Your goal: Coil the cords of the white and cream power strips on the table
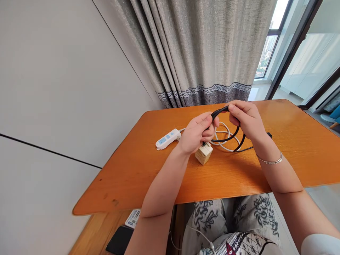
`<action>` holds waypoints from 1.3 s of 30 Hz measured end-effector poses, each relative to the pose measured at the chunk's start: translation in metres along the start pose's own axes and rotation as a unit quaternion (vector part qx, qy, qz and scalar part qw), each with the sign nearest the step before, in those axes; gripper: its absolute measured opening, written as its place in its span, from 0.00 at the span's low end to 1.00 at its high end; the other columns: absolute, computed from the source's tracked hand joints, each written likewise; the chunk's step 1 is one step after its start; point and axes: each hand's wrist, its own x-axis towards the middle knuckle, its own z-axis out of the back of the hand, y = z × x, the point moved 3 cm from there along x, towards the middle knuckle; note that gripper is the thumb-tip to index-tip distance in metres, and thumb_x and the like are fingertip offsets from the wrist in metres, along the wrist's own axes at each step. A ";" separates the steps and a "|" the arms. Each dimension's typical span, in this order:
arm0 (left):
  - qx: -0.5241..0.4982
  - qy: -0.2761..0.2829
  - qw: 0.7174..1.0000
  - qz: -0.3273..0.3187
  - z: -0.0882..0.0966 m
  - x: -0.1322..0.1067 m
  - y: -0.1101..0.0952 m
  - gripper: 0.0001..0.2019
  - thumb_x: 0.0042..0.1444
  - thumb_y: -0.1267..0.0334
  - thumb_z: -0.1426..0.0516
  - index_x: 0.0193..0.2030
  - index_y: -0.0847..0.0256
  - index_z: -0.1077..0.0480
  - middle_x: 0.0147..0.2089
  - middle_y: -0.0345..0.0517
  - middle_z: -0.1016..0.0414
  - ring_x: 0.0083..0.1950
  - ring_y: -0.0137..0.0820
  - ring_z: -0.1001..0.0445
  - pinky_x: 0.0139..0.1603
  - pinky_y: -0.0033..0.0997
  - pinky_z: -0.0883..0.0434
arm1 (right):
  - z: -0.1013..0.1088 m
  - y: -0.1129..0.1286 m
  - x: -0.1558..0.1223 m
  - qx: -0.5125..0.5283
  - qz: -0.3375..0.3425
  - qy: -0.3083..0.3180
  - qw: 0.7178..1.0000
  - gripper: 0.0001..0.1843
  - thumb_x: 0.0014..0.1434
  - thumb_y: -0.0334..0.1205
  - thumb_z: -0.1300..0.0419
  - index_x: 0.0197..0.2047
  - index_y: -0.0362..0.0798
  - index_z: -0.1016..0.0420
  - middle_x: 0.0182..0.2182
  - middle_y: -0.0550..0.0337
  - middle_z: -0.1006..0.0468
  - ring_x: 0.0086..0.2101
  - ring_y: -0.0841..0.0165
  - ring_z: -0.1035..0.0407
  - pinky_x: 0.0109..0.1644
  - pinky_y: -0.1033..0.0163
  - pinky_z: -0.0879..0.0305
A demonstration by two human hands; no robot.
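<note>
My left hand (198,134) and my right hand (245,118) are both closed on a black cable (225,139), holding it in loops above the orange wooden table (132,170). The cable runs from hand to hand and trails down to the tabletop on the right. A silver bracelet sits on my right wrist. Just under my left hand stands a small beige cube-shaped block (203,153) with a dark knob on top. A white power strip (168,138) lies to the left, its white cord (224,136) coiled beneath the black loops.
A grey curtain (196,53) hangs behind the table, with a window and glass door to the right. A plain wall runs along the left. Below the table edge lie a dark phone (119,240) and a white card (132,217). My patterned lap is in view.
</note>
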 end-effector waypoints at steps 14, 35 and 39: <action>-0.150 -0.128 0.980 0.025 0.017 0.000 -0.014 0.22 0.72 0.51 0.56 0.27 0.58 0.48 0.16 0.29 0.56 0.12 0.19 0.58 0.14 0.20 0.53 | -0.020 -0.034 0.004 0.078 -0.048 0.113 0.989 0.31 0.67 0.64 0.51 0.59 0.50 0.30 0.37 0.60 0.24 0.21 0.78 0.37 0.23 0.69 0.40; -0.147 -0.286 0.931 -0.172 0.031 -0.008 -0.047 0.23 0.73 0.53 0.59 0.25 0.58 0.51 0.15 0.30 0.58 0.13 0.21 0.59 0.14 0.21 0.54 | -0.018 -0.029 -0.001 -0.459 -0.080 0.086 0.881 0.21 0.70 0.41 0.52 0.60 0.49 0.25 0.38 0.51 0.17 0.35 0.63 0.26 0.35 0.63 0.42; -0.120 -0.270 0.942 -0.160 0.027 -0.002 -0.036 0.24 0.72 0.50 0.57 0.24 0.58 0.50 0.13 0.31 0.55 0.12 0.21 0.54 0.14 0.21 0.50 | -0.033 0.001 -0.015 -0.550 -0.047 0.197 0.810 0.23 0.72 0.43 0.54 0.61 0.50 0.26 0.40 0.50 0.16 0.35 0.62 0.25 0.31 0.63 0.46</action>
